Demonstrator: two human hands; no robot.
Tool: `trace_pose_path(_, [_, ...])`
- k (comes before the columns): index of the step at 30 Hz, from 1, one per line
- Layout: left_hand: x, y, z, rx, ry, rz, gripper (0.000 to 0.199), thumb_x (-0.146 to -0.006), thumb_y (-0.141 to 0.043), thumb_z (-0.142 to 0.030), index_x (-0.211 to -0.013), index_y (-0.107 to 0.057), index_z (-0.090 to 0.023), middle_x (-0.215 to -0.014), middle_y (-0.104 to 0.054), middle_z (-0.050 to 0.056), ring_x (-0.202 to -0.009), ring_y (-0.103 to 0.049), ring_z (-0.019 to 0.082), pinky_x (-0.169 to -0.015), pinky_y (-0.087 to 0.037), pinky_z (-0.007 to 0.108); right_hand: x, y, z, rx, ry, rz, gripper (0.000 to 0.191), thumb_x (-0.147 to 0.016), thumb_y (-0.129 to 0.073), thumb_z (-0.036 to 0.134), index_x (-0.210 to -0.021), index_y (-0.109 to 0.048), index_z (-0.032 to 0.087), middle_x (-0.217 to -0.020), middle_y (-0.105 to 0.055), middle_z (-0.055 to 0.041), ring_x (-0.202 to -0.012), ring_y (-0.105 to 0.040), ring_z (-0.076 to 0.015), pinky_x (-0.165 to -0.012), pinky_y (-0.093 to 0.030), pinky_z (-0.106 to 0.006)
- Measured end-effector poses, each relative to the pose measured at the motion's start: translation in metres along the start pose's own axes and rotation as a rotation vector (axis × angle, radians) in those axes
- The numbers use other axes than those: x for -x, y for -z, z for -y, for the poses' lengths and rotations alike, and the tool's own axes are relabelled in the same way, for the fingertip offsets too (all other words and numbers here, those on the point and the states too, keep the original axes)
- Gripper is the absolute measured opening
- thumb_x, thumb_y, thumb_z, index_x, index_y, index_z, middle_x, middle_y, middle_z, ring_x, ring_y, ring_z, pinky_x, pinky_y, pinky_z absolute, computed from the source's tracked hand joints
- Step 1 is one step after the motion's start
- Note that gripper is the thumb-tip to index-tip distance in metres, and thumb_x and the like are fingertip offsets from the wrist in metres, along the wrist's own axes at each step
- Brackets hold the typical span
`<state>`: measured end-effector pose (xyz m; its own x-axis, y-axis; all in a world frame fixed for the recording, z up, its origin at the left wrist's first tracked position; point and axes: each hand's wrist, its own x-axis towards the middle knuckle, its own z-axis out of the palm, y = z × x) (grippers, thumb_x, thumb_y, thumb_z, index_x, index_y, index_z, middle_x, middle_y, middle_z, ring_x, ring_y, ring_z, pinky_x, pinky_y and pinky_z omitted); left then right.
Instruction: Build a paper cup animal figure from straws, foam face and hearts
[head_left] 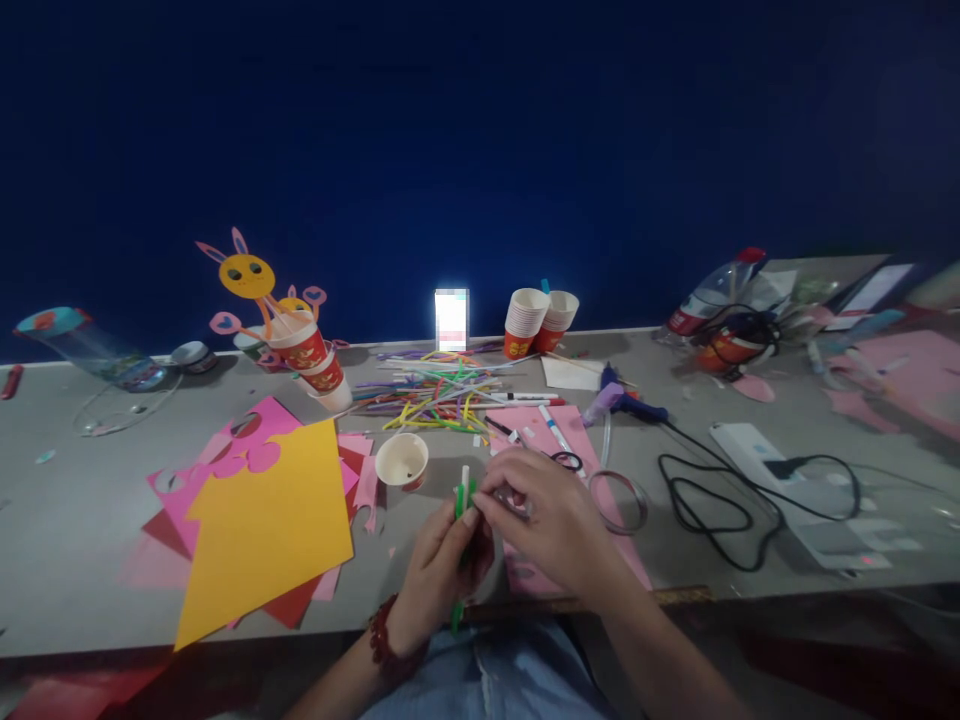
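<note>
Close to the table's front edge, my left hand (446,550) is closed around a white stick (465,478) that points upward. A green pipe cleaner (459,500) runs along the stick, and a green end hangs below the hand. My right hand (536,500) meets the left one from the right, its thumb and forefinger pinched at the green strand; the exact grip is partly hidden. Just beyond my left hand stands an open paper cup (403,462). Under my right hand lies a pink sheet (525,572) with a marker (553,428) and black-handled scissors (567,461).
Orange card (277,530) covers other coloured sheets at left. Behind lie many pipe cleaners (435,390). Stacked cups (306,352) hold a paper bunny figure; more cups (525,325) stand back right. A blue glue gun (630,400), its cable and a power strip (795,500) occupy the right.
</note>
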<state>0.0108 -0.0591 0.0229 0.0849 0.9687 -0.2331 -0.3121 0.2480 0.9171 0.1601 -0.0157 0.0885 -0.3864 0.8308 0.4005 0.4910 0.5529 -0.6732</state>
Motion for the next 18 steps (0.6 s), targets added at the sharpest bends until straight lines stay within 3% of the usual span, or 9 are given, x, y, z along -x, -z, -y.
trace_pose_path(6, [-0.001, -0.0006, -0.0009, 0.059, 0.102, 0.055, 0.041, -0.084, -0.064, -0.055, -0.071, -0.05, -0.019, -0.053, -0.05, -0.005, -0.042, -0.039, 0.006, -0.04, -0.026, 0.019, -0.0016, 0.002, 0.0007, -0.014, 0.038, 0.007, 0.012, -0.088, -0.063, 0.014, -0.079, -0.06, 0.021, -0.082, -0.067, -0.0025, -0.081, -0.062, -0.0189, -0.073, -0.046, -0.029])
trace_pose_path(14, [-0.0013, -0.0036, 0.001, 0.056, 0.041, 0.125, 0.038, -0.091, -0.055, -0.054, -0.077, -0.051, -0.019, -0.048, -0.048, -0.007, -0.038, -0.037, 0.007, -0.038, -0.028, 0.02, -0.003, 0.001, -0.0021, 0.03, 0.093, 0.022, 0.011, -0.09, -0.061, 0.013, -0.081, -0.061, 0.021, -0.083, -0.067, -0.0038, -0.081, -0.062, -0.0201, -0.073, -0.045, -0.031])
trace_pose_path(18, [-0.0019, 0.001, 0.0048, 0.07, 0.068, 0.181, 0.038, -0.093, -0.051, -0.054, -0.077, -0.05, -0.019, -0.046, -0.05, -0.007, -0.032, -0.03, 0.005, -0.033, -0.022, 0.018, -0.0032, 0.0011, -0.0043, -0.004, 0.106, 0.035, 0.011, -0.091, -0.06, 0.015, -0.082, -0.061, 0.021, -0.085, -0.067, -0.004, -0.084, -0.061, -0.0202, -0.077, -0.045, -0.033])
